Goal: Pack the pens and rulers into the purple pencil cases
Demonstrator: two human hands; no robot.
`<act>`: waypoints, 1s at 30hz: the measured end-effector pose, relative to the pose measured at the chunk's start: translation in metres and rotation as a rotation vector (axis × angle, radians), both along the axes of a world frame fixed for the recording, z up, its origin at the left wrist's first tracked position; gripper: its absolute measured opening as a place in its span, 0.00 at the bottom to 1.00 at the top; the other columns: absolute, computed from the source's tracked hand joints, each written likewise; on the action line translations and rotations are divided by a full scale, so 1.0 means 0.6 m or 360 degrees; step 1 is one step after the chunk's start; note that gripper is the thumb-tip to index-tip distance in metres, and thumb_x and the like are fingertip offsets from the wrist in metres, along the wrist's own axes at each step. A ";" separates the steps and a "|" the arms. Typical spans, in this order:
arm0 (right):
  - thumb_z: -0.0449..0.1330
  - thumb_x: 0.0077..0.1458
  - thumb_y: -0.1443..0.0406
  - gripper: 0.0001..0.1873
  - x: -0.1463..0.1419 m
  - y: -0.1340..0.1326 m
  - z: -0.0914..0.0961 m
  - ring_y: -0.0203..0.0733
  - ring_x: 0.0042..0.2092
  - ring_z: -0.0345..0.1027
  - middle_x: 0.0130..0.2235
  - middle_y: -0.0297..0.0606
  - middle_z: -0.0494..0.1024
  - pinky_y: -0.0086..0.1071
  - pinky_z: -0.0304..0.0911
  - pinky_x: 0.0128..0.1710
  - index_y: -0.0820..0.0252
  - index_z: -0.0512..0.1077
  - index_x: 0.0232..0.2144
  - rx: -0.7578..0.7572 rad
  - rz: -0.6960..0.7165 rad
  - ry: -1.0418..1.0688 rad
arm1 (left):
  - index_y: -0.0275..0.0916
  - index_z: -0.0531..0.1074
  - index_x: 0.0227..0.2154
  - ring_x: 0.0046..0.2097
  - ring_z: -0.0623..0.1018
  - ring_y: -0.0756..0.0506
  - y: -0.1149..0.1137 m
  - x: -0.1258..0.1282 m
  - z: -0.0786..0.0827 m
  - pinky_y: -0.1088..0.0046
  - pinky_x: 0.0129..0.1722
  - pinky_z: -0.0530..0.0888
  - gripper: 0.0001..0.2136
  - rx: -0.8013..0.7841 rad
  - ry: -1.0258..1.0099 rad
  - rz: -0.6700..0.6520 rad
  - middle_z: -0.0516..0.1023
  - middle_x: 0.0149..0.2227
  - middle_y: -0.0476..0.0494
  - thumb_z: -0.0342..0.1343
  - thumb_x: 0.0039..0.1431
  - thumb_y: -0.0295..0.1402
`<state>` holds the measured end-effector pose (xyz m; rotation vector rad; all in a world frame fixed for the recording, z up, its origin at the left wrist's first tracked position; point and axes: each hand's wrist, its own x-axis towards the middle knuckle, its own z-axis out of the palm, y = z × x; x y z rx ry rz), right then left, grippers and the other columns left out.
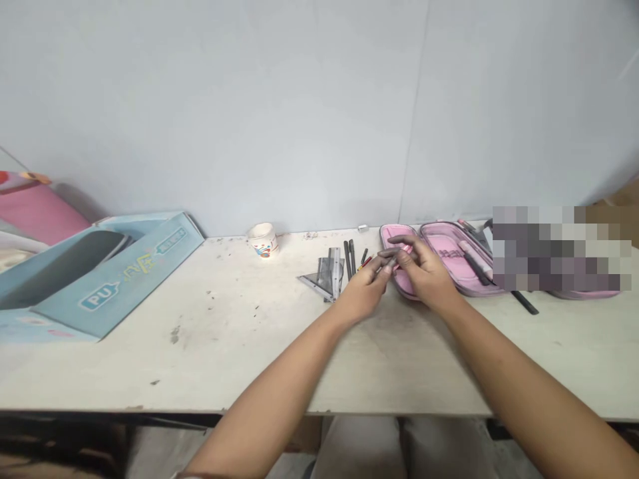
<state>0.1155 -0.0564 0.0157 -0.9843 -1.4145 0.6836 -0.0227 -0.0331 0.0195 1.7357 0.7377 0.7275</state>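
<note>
My left hand (368, 287) and my right hand (425, 269) meet over the left part of an open pink pencil case (443, 245). Both have bent fingers pressed together at the tips. Something small, partly pink and white, shows between them, but the fingers hide its kind. Left of my hands lie clear set squares and a ruler (335, 271), with black pens (348, 256) beside them. Inside the right part of the case rests a dark pen with a light end (476, 265).
A paper cup (262, 241) stands near the wall, and a small white eraser-like block (363, 228) lies right of it. A light-blue box (134, 279) sits at the left. Another black pen (525, 303) lies at the right, by a blurred-out area.
</note>
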 end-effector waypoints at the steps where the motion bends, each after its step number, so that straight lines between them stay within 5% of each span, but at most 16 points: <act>1: 0.53 0.55 0.56 0.17 0.000 -0.001 0.002 0.39 0.39 0.71 0.37 0.39 0.76 0.37 0.66 0.40 0.56 0.64 0.45 0.0025 -0.0029 0.0057 | 0.38 0.63 0.34 0.21 0.56 0.55 0.000 0.001 -0.001 0.79 0.21 0.56 0.13 0.0001 -0.0023 -0.0009 0.56 0.19 0.56 0.44 0.59 0.43; 5: 0.53 0.54 0.55 0.14 0.008 0.002 0.004 0.38 0.35 0.71 0.33 0.36 0.75 0.36 0.67 0.37 0.55 0.62 0.41 0.0078 -0.0297 0.0427 | 0.38 0.62 0.30 0.19 0.53 0.56 0.006 0.000 -0.006 0.80 0.18 0.53 0.14 -0.0138 -0.0159 0.0059 0.54 0.18 0.57 0.44 0.59 0.45; 9: 0.53 0.53 0.60 0.07 0.017 0.008 -0.005 0.35 0.28 0.68 0.26 0.31 0.72 0.31 0.64 0.28 0.56 0.63 0.33 -0.0014 -0.0357 0.0619 | 0.39 0.60 0.30 0.18 0.55 0.56 0.023 -0.010 0.007 0.82 0.17 0.56 0.10 -0.0471 -0.0680 0.0213 0.54 0.18 0.56 0.42 0.62 0.39; 12: 0.53 0.47 0.66 0.02 0.009 0.008 -0.011 0.32 0.22 0.61 0.21 0.29 0.67 0.26 0.57 0.21 0.58 0.63 0.25 -0.0176 -0.0209 0.0429 | 0.39 0.61 0.31 0.25 0.68 0.55 0.038 -0.021 0.021 0.77 0.30 0.70 0.08 -0.0665 -0.1176 0.0389 0.63 0.23 0.52 0.40 0.63 0.32; 16: 0.52 0.52 0.60 0.08 -0.011 -0.003 -0.010 0.31 0.20 0.56 0.22 0.29 0.68 0.26 0.51 0.20 0.58 0.66 0.28 -0.0357 -0.0082 -0.0030 | 0.37 0.64 0.31 0.35 0.75 0.52 0.047 -0.025 0.024 0.66 0.48 0.70 0.05 -0.0783 -0.1595 0.0378 0.70 0.28 0.48 0.44 0.61 0.28; 21: 0.43 0.58 0.51 0.22 -0.018 -0.015 -0.004 0.34 0.24 0.60 0.20 0.31 0.67 0.29 0.55 0.26 0.59 0.67 0.24 -0.0361 -0.0025 -0.0552 | 0.38 0.66 0.32 0.36 0.75 0.51 0.042 -0.022 0.016 0.70 0.44 0.72 0.02 -0.0723 -0.1588 0.0362 0.71 0.29 0.49 0.53 0.56 0.29; 26: 0.51 0.54 0.56 0.13 -0.005 -0.013 -0.001 0.37 0.30 0.62 0.28 0.35 0.71 0.30 0.56 0.30 0.58 0.67 0.32 -0.0010 -0.0561 -0.0664 | 0.36 0.66 0.28 0.25 0.69 0.56 0.042 -0.024 0.006 0.78 0.30 0.73 0.10 -0.0634 -0.1324 0.0525 0.67 0.24 0.54 0.62 0.46 0.33; 30: 0.53 0.53 0.56 0.15 0.005 -0.008 0.000 0.37 0.30 0.62 0.31 0.34 0.71 0.30 0.57 0.30 0.58 0.65 0.40 -0.0002 -0.0544 -0.0544 | 0.37 0.65 0.29 0.26 0.71 0.55 0.042 -0.023 0.000 0.77 0.29 0.73 0.14 -0.0674 -0.1167 0.0519 0.68 0.23 0.53 0.65 0.42 0.35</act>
